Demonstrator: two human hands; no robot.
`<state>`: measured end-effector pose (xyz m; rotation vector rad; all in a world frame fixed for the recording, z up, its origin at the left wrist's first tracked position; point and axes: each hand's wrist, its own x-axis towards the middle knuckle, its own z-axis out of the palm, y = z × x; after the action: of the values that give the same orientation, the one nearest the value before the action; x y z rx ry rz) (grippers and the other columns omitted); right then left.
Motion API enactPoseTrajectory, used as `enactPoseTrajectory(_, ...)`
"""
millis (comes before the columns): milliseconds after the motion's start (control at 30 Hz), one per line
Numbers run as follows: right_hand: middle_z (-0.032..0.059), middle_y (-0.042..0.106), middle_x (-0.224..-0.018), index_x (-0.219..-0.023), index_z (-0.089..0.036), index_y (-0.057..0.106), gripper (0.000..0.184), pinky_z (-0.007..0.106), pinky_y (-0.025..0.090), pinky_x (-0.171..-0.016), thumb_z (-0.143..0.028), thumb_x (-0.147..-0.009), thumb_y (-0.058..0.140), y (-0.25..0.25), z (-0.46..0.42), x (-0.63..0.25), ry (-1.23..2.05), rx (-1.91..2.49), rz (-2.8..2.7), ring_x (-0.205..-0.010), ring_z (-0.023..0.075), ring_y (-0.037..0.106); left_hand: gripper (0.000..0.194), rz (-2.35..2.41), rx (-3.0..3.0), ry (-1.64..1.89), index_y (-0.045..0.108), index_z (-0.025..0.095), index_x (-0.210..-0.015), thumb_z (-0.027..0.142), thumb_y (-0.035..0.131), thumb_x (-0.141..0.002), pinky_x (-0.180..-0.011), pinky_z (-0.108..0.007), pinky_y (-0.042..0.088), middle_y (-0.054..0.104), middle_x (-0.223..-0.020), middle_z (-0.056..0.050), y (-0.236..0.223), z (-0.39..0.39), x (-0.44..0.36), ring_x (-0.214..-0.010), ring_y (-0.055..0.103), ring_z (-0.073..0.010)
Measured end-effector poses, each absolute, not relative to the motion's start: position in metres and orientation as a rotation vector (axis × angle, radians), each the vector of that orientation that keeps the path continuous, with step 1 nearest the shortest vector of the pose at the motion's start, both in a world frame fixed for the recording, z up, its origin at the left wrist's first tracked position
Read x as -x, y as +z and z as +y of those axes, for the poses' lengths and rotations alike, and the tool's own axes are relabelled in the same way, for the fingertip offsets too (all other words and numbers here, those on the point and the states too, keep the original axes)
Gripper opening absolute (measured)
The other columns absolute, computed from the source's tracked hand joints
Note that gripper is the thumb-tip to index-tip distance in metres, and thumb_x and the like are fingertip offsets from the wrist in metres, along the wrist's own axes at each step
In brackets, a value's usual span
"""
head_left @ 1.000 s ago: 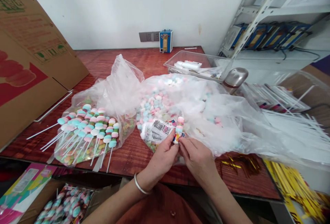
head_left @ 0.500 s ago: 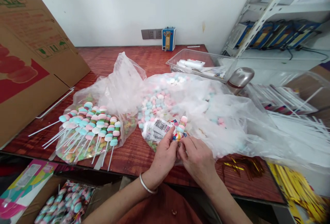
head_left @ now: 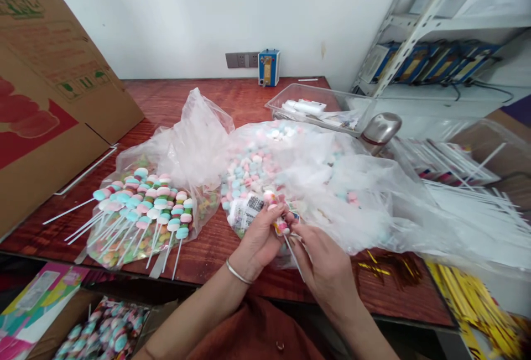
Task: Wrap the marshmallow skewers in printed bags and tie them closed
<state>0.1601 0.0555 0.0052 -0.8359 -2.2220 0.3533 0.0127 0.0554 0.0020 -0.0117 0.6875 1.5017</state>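
Observation:
My left hand [head_left: 263, 234] is closed around a marshmallow skewer [head_left: 282, 226] in a clear printed wrapper, its candy end tilted up and left. The white stick [head_left: 295, 259] slants down to the right, out of the wrapper. My right hand [head_left: 326, 252] is pinched at the wrapper's lower end beside the stick; what lies between those fingertips is hidden. Just behind my hands are printed wrappers [head_left: 244, 212] and a large clear bag of pastel marshmallows [head_left: 253, 167]. To the left, several unwrapped marshmallow skewers [head_left: 149, 199] lie on a bag of gummy candy [head_left: 114, 252].
A cardboard box [head_left: 62, 89] stands at the left. Farther back are a clear plastic tray [head_left: 286, 94], a metal cup [head_left: 381, 126] and a blue device [head_left: 269, 68]. White sticks [head_left: 468, 199] lie right; gold twist ties [head_left: 390, 269] near the front edge. Wrapped skewers [head_left: 103, 329] fill a box below.
The wrapped skewer has tipped left and its stick now shows below. My right hand has shifted slightly down and right, while my left remains around the candy.

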Motion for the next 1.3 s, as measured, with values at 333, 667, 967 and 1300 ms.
enactPoseTrajectory(333, 0.0018, 0.065, -0.058, -0.078, -0.02, 0.057, 0.039, 0.024, 0.037, -0.043, -0.031, -0.104, 0.03, -0.018, 0.009, -0.149, 0.544, 1.171, -2.143, -0.045, 0.0157, 0.06, 0.031, 0.743, -0.114, 1.683, 0.056, 0.017, -0.086, 0.032, 0.081, -0.073, -0.064, -0.02, 0.046, 0.048, -0.063, 0.008, 0.013, 0.047, -0.039, -0.052, 0.043, -0.0034)
enactPoseTrajectory(667, 0.0038, 0.065, -0.056, -0.086, -0.014, 0.063, 0.043, 0.027, 0.032, -0.045, -0.028, -0.106, 0.028, -0.032, 0.028, -0.142, 0.02, 1.183, -2.173, -0.042, 0.0151, 0.06, 0.042, 0.854, -0.206, 1.472, 0.068, 0.014, -0.109, 0.043, 0.074, -0.079, -0.081, -0.031, 0.049, 0.071, -0.087, -0.009, 0.001, 0.025, -0.049, -0.081, 0.066, -0.0186)
enactPoseTrajectory(967, 0.0007, 0.059, -0.051, -0.078, -0.019, 0.058, 0.044, 0.026, 0.032, -0.043, -0.034, -0.107, 0.029, -0.033, 0.023, -0.145, 0.129, 1.206, -2.027, -0.041, 0.0149, 0.056, 0.041, 1.034, -0.485, 1.393, 0.075, 0.017, -0.108, 0.049, 0.064, -0.085, -0.103, -0.039, 0.04, 0.073, -0.106, -0.01, -0.003, 0.014, -0.064, -0.109, 0.061, -0.0265)
enactPoseTrajectory(1300, 0.0069, 0.071, -0.069, -0.102, -0.012, 0.065, 0.035, 0.026, 0.045, -0.053, -0.026, -0.105, 0.033, -0.038, 0.025, -0.152, 0.165, 1.083, -2.052, -0.055, 0.0181, 0.066, 0.025, 1.052, -0.452, 1.492, 0.076, 0.016, -0.085, 0.04, 0.073, -0.08, -0.075, -0.027, 0.046, 0.071, -0.079, -0.006, 0.003, 0.019, -0.046, -0.075, 0.062, -0.016)
